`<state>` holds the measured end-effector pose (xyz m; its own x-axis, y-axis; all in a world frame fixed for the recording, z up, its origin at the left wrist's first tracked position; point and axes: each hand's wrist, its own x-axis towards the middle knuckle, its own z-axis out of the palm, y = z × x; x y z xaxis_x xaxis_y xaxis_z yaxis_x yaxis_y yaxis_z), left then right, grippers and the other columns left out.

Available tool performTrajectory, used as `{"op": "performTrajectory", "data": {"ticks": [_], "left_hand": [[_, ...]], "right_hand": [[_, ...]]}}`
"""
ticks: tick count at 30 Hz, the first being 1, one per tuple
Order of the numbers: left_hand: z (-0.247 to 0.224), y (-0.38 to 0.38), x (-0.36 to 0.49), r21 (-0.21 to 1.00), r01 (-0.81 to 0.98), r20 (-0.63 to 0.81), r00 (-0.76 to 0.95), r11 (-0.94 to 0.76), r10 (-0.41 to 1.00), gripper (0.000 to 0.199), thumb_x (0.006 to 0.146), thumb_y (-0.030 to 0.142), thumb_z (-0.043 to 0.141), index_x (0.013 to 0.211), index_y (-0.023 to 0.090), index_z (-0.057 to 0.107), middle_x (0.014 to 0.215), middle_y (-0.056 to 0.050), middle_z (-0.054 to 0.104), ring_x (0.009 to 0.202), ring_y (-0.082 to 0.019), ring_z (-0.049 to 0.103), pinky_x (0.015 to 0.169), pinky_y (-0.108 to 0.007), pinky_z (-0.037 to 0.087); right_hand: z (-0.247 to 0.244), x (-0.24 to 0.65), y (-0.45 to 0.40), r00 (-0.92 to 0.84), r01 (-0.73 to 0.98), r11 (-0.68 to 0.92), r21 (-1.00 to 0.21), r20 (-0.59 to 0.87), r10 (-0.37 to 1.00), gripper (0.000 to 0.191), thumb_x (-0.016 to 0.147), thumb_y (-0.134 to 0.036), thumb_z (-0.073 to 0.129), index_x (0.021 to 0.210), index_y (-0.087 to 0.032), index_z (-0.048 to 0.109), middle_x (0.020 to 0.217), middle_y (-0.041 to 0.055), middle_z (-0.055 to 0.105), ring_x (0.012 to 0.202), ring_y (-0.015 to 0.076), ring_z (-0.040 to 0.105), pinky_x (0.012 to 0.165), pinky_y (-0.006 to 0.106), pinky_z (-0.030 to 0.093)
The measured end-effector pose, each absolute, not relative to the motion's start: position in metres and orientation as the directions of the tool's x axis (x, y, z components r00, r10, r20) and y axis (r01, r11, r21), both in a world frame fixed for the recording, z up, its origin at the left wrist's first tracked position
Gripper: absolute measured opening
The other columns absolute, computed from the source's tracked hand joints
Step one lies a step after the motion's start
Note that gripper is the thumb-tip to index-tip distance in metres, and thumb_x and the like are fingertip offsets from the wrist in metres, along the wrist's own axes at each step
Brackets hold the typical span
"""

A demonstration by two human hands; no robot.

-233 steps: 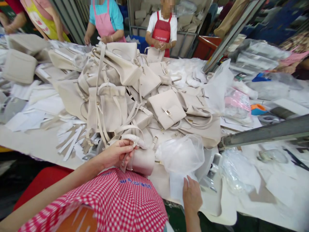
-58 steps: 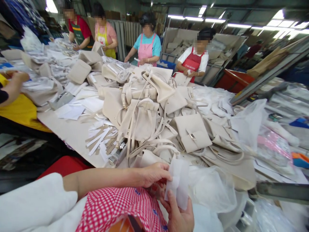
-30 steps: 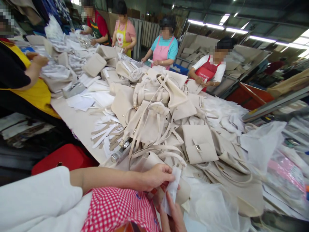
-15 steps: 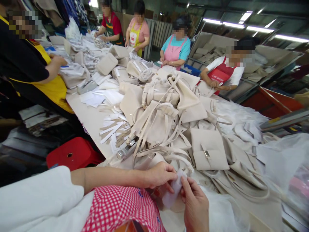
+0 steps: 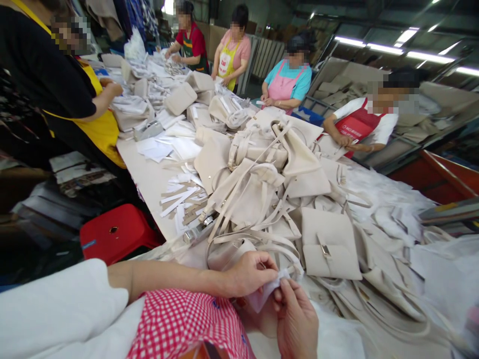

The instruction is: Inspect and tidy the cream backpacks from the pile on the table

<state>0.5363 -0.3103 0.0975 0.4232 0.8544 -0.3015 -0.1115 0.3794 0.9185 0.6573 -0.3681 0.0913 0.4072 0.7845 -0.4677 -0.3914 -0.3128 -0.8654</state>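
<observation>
Close to my body, my left hand (image 5: 249, 273) pinches one side of a small translucent white wrapping sheet (image 5: 262, 297). My right hand (image 5: 298, 316) grips the sheet's upper right corner between thumb and fingers. Beneath the sheet lies pale beige material, mostly hidden by my hands. Just beyond my fingers, beige straps (image 5: 279, 238) loop out from a heap of handbags (image 5: 249, 197). To the right of my hands rests a beige flap bag (image 5: 329, 244) with a metal clasp.
Paper and cardboard strips (image 5: 183, 202) lie left of the heap, beside a metal tape dispenser (image 5: 198, 228). A red stool (image 5: 119, 232) stands off the table's left edge. Plastic wrapping (image 5: 445, 279) spreads at the right. Several co-workers stand around the table (image 5: 140, 182).
The wrapping sheet, longer and hanging lower before, is now bunched or folded shorter between my fingers. My right hand has moved slightly left. The view has shifted a little left.
</observation>
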Motion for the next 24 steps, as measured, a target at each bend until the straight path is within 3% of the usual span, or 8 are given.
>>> {"op": "performTrajectory", "data": {"ticks": [8, 13, 18, 21, 24], "left_hand": [[0.096, -0.313, 0.543, 0.923, -0.189, -0.248, 0.379, 0.337, 0.892, 0.010, 0.068, 0.021, 0.068, 0.074, 0.016, 0.061, 0.069, 0.002, 0.059, 0.065, -0.012, 0.053, 0.062, -0.024, 0.040], [0.093, -0.313, 0.542, 0.913, -0.207, -0.241, 0.423, 0.352, 0.874, 0.017, 0.070, 0.028, 0.071, 0.074, 0.016, 0.061, 0.070, 0.001, 0.062, 0.067, -0.013, 0.056, 0.065, -0.025, 0.043], [0.100, -0.309, 0.538, 0.866, -0.222, -0.311, 0.464, 0.448, 0.830, 0.031, 0.064, 0.035, 0.080, 0.077, 0.016, 0.059, 0.069, 0.002, 0.063, 0.062, -0.012, 0.058, 0.062, -0.024, 0.044], [0.103, -0.302, 0.537, 0.833, -0.121, -0.398, 0.548, 0.540, 0.736, 0.038, 0.062, 0.042, 0.081, 0.082, 0.014, 0.064, 0.065, 0.002, 0.062, 0.055, -0.011, 0.055, 0.053, -0.023, 0.039], [0.105, -0.295, 0.536, 0.843, -0.042, -0.407, 0.603, 0.537, 0.686, 0.038, 0.065, 0.046, 0.081, 0.073, 0.013, 0.063, 0.061, 0.002, 0.059, 0.050, -0.008, 0.049, 0.048, -0.021, 0.031]], "right_hand": [[0.086, 0.652, -0.366, 0.531, -0.292, -0.278, -0.915, -0.397, 0.749, 0.045, 0.055, -0.047, 0.087, 0.081, -0.017, 0.066, 0.057, -0.0041, 0.061, 0.047, 0.0090, 0.048, 0.042, 0.019, 0.040], [0.093, 0.650, -0.367, 0.450, -0.485, -0.254, -0.837, -0.487, 0.748, 0.038, 0.057, -0.039, 0.087, 0.084, -0.017, 0.072, 0.057, -0.0053, 0.057, 0.046, 0.0061, 0.039, 0.039, 0.017, 0.031], [0.104, 0.638, -0.364, 0.349, -0.618, -0.165, -0.769, -0.456, 0.819, 0.033, 0.061, -0.039, 0.088, 0.077, -0.017, 0.070, 0.056, -0.0066, 0.052, 0.044, 0.0032, 0.029, 0.038, 0.015, 0.022], [0.103, 0.634, -0.356, 0.336, -0.655, -0.113, -0.747, -0.421, 0.843, 0.036, 0.059, -0.042, 0.088, 0.074, -0.017, 0.067, 0.059, -0.0068, 0.052, 0.043, 0.0019, 0.025, 0.037, 0.015, 0.018], [0.102, 0.637, -0.350, 0.341, -0.663, -0.074, -0.745, -0.390, 0.855, 0.034, 0.061, -0.041, 0.087, 0.074, -0.017, 0.067, 0.055, -0.0087, 0.046, 0.044, 0.0025, 0.024, 0.038, 0.015, 0.017]]}}
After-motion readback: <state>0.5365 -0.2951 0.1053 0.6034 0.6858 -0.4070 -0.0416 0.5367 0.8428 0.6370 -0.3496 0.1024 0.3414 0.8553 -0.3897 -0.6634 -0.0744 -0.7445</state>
